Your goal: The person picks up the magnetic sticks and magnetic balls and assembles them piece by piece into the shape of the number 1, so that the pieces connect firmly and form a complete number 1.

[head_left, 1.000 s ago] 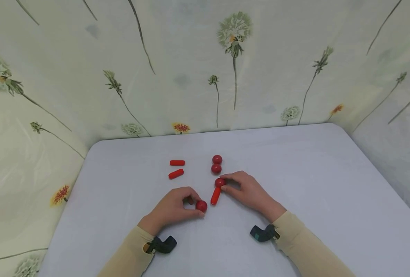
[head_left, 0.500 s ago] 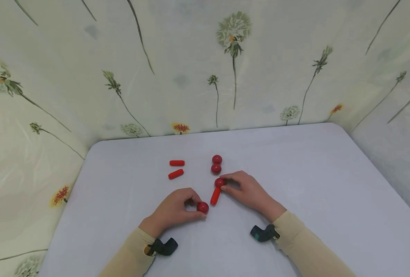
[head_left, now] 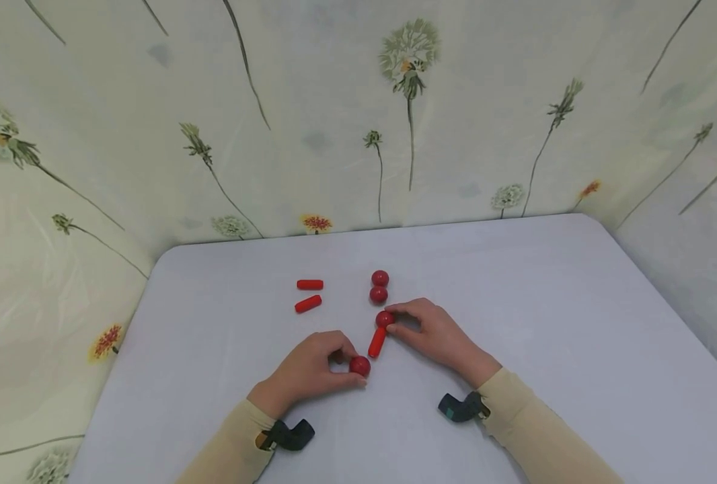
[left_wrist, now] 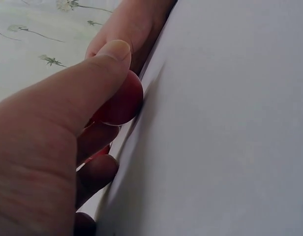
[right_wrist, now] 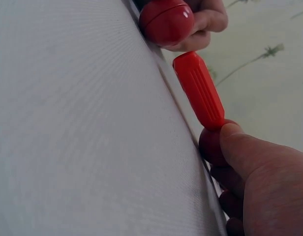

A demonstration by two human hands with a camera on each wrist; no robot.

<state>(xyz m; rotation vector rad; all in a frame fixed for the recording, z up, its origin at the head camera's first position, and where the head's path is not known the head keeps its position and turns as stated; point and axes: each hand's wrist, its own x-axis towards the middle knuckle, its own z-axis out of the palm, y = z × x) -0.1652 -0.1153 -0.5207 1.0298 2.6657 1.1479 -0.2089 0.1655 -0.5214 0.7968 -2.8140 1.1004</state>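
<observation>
Pinch grip, both sides. L hand (head_left: 310, 366) holds a glossy dark-red seamed ball (head_left: 360, 366) btwn thumb & fingertips. R hand (head_left: 434, 336) pinches a second glossy dark-red ball (head_left: 385, 318), which touches the far end of a bright-red, faceted, grooved rod (head_left: 377, 342); whether rod & ball are locked together, can't tell. Material: looks like hard plastic, unconfirmed.

Posn: rod slants btwn the hands, near end toward L ball. R wrist view shows a small gap there, no contact.

Change over last 1 s: L hand + ball shifted right, slightly toward the person; R hand, its ball & rod approx. static. Net: L ball now closer to rod's free end. Judgement: L side does the moving, R side acts as the fixed hold; alignment w/ rod axis matters most at this pt.

Rest of parts, unmoved: two loose dark-red balls (head_left: 379, 294) touching, just beyond R hand; two loose bright-red rods (head_left: 308, 304), apart from each other, farther left. All on white-covered table (head_left: 546, 302).
</observation>
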